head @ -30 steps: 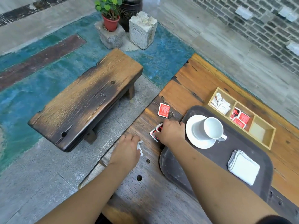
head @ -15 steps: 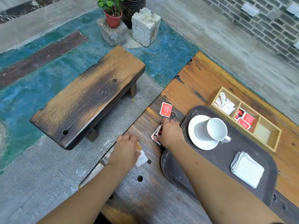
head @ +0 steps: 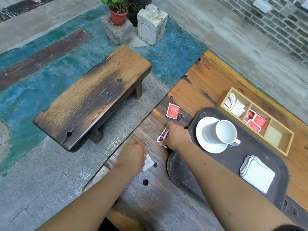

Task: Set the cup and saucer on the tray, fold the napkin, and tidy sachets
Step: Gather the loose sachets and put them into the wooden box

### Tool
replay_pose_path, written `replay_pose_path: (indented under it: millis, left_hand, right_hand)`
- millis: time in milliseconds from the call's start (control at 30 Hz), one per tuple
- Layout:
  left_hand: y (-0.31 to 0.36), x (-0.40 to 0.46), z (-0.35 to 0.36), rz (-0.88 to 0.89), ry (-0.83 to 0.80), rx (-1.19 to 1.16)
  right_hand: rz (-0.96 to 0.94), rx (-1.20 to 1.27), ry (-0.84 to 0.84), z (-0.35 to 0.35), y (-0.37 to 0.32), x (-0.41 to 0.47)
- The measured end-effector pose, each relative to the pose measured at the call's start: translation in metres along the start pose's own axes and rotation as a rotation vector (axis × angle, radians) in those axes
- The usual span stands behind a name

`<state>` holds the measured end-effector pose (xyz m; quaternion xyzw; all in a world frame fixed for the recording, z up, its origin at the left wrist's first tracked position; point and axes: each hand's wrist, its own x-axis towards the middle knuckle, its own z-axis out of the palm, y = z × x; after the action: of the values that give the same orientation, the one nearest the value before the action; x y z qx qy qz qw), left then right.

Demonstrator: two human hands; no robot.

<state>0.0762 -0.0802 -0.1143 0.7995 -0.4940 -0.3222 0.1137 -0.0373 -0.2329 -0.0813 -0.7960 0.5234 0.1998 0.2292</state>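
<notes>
A white cup [head: 225, 132] stands on a white saucer [head: 211, 147] on the dark tray [head: 260, 147]. A folded white napkin [head: 257, 174] lies on the tray's right part. My right hand [head: 177, 135] grips red sachets [head: 162, 136] just left of the tray. My left hand [head: 133, 155] holds a white sachet [head: 148, 163] near the table's left edge. One red sachet [head: 172, 111] lies loose on the table beyond my right hand. A wooden organiser [head: 275, 135] behind the tray holds white sachets [head: 234, 106] and red sachets [head: 255, 121] in separate compartments.
The wooden table [head: 205, 80] ends close to my left hand. A low wooden bench [head: 93, 95] stands on the floor to the left. A potted plant [head: 117, 12] and a stone block [head: 151, 23] stand farther back. The organiser's right compartment holds nothing.
My left hand has lifted the white sachet off the table edge. My right hand has gathered the red sachets and raised them on edge. The camera view has shifted slightly.
</notes>
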Motion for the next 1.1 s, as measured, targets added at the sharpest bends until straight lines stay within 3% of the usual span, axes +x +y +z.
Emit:
replay_pose_path:
  millis: [367, 633, 767, 900, 1100]
  left_hand:
    - [0.008, -0.002, 0.002, -0.008, -0.031, 0.021]
    - [0.010, 0.011, -0.007, -0.005, -0.009, 0.038]
    - [0.014, 0.018, -0.024, -0.028, 0.020, -0.006]
    - [0.013, 0.025, -0.034, -0.102, 0.012, -0.108]
    - [0.010, 0.036, -0.047, -0.171, 0.004, -0.221]
  right_hand:
    - [-0.100, 0.101, 0.116, -0.015, 0.005, 0.023]
    - [0.002, -0.027, 0.101, -0.044, 0.010, 0.060]
    - [0.045, -0.116, 0.025, -0.052, 0.008, 0.069]
    - [0.056, -0.160, 0.069, -0.053, 0.011, 0.074]
    - [0.029, -0.026, 0.080, -0.049, 0.016, 0.075]
